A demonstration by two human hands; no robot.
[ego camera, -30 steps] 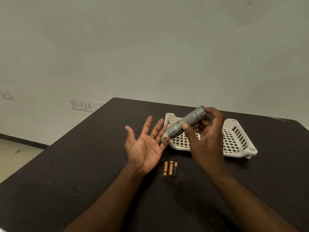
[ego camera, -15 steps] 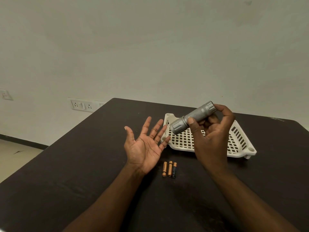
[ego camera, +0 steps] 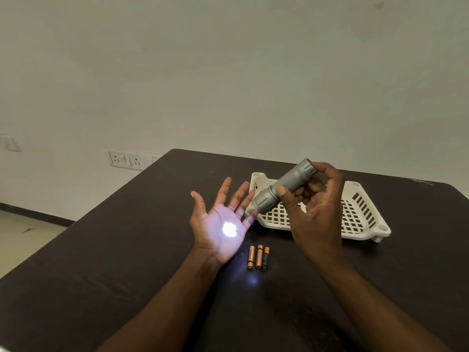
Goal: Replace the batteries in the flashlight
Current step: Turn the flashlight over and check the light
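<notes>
1. Head view: the right hand (ego camera: pixel 314 212) grips a grey flashlight (ego camera: pixel 284 188) above the near-left corner of a white basket (ego camera: pixel 363 217). The thumb lies across the barrel just behind the head, the fingers curl under it, and the forefinger curves over the tail end.
2. The flashlight is tilted — its head points down and left, its tail up and right.
3. The left hand (ego camera: pixel 220 224) is held palm up with fingers spread wide and straight, holding nothing; a bright white spot of light falls on the palm.
4. A fainter glow shows on the dark table (ego camera: pixel 101 262) just near of the batteries.
5. Three batteries (ego camera: pixel 258 257) lie side by side on the table between the two wrists — two copper-coloured, one darker on the right — touching or nearly so.
6. The basket sits on the table behind the right hand, partly hidden by it.
7. A socket plate (ego camera: pixel 125 160) is on the wall at left.
</notes>
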